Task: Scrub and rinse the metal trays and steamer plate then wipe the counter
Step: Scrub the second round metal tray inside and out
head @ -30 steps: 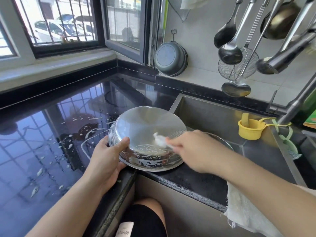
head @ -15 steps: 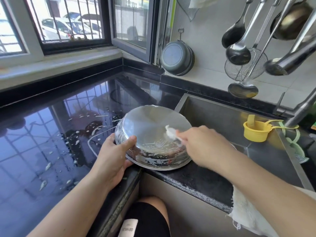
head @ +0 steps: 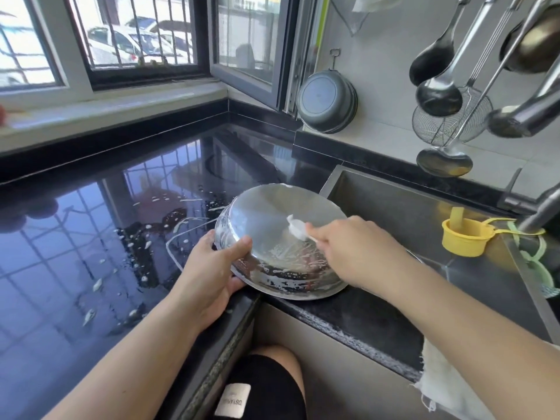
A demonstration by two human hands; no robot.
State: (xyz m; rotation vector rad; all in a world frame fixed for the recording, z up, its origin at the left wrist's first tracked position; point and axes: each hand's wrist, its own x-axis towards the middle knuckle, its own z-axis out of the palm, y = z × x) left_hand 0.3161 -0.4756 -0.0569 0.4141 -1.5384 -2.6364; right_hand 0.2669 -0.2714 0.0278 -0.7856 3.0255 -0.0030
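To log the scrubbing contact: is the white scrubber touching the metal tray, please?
Touching: the head view shows the white scrubber in the right hand pressed on the metal tray.

Soapy upturned tray [head: 272,219], perhaps brush-scrubbed.

A home kitchen. A glossy black bench [head: 91,237] fills the left and middle of the frame, wet and flecked with soap foam, and meets a steel sink [head: 409,207] at the right. Ladles [head: 436,95] and a wire skimmer [head: 448,119] hang against the pale wall at the upper right, with a dark pan [head: 328,101] hung beside them near the corner. A barred window [head: 133,34] across the upper left looks out on parked cars [head: 121,47]. A yellow plastic cup [head: 463,237] sits at the sink's right edge.
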